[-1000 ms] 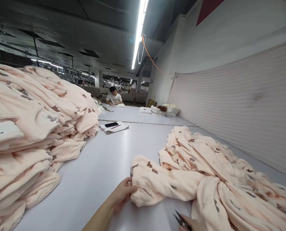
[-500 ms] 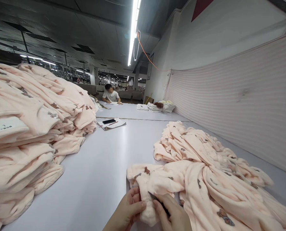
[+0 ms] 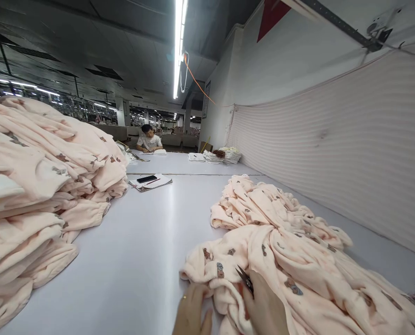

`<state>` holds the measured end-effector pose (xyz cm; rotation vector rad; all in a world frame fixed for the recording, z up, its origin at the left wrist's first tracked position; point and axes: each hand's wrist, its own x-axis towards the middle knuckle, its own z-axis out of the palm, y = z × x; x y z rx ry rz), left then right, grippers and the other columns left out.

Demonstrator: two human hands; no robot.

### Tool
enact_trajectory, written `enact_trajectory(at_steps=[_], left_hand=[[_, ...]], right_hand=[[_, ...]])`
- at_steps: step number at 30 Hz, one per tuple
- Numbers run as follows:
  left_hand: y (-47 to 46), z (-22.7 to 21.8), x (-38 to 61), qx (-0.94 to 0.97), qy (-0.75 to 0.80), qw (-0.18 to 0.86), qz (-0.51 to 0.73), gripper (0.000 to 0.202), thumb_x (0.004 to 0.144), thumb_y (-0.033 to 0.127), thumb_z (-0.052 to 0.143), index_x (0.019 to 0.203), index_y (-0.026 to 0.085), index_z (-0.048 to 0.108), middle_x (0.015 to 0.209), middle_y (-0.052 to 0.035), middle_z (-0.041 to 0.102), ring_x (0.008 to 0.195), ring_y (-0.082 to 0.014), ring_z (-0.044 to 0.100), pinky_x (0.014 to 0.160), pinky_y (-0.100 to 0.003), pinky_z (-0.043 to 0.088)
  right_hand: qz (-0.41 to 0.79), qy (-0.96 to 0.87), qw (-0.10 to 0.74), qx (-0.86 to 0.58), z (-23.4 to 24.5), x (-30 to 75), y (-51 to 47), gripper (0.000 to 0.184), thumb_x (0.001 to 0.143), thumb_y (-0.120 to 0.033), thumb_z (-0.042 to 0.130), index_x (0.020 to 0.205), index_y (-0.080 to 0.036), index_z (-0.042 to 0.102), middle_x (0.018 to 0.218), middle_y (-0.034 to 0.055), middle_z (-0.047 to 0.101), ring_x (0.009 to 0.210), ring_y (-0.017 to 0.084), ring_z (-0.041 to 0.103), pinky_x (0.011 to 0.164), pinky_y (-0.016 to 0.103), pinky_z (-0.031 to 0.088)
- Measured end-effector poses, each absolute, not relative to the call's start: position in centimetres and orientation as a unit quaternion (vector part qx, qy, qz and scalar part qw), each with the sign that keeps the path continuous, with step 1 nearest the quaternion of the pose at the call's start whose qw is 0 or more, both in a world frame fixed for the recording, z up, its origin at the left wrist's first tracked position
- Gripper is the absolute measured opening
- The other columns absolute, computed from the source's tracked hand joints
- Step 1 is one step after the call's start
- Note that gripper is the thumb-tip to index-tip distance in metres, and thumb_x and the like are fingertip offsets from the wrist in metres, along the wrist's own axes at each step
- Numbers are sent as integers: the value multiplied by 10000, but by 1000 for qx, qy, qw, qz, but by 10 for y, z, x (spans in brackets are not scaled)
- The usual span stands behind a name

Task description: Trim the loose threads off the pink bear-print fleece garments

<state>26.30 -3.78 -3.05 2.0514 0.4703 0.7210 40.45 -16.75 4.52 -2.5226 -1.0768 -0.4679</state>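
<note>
A loose heap of peach fleece garments (image 3: 284,242) with small brown prints lies on the white table (image 3: 147,242) in front of me. My left hand (image 3: 192,312), a ring on one finger, rests with fingers stretched on the near edge of the nearest garment. My right hand (image 3: 265,309) lies on the same garment and holds small thread snips (image 3: 245,279), blades pointing up and away. The fingers of both hands are partly cut off by the frame's bottom edge.
A tall stack of folded peach garments (image 3: 36,186) fills the left side. Further along the table lie a phone on papers (image 3: 148,181) and bundles of white pieces (image 3: 221,155). A person (image 3: 148,139) sits at the far end. A striped fabric wall (image 3: 333,149) runs along the right.
The view tilted up and shifted right. My hands dropped lower in frame; my left hand went from pinching the garment's fold to lying flat, and the snips now stick up above the fabric.
</note>
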Motion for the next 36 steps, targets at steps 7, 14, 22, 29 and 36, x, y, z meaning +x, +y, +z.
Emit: enact_trajectory(at_steps=[7,14,22,29,36], left_hand=[[-13,-15,266,857,207,363,302,435,701,100,565,1096,242,684,1205,-110,628,1275,-366,379,1109,-500,128],[-31,27,258,755,222,517,337,203,862,251,475,994,251,629,910,-45,686,828,-250,605,745,-304,434],[-43,53,243,459,190,825,270,231,780,396,667,909,218,597,809,6,649,753,-159,535,685,-228,408],[-59,50,247,352,142,893,242,271,702,318,770,896,220,607,779,23,656,706,-115,570,672,-212,431],[-57,45,247,353,159,890,240,339,645,260,807,880,233,565,674,60,619,581,-86,542,544,-188,378]], right_hand=[[-249,-397,147,-871,25,395,-175,176,904,-310,409,834,-243,556,742,8,660,539,170,635,470,253,391],[-237,-437,249,-831,27,369,-170,208,896,-431,430,952,-270,550,777,-4,691,606,180,683,486,245,438],[-115,-442,324,-828,29,355,-184,127,846,-367,483,814,-285,575,712,-47,676,598,153,672,481,211,465],[-208,-474,368,-772,55,336,-173,322,942,-427,355,1027,-270,622,845,32,687,660,195,670,561,279,511],[-189,-420,431,-776,39,339,-175,396,921,-548,366,988,-287,656,757,6,673,609,149,667,486,207,512]])
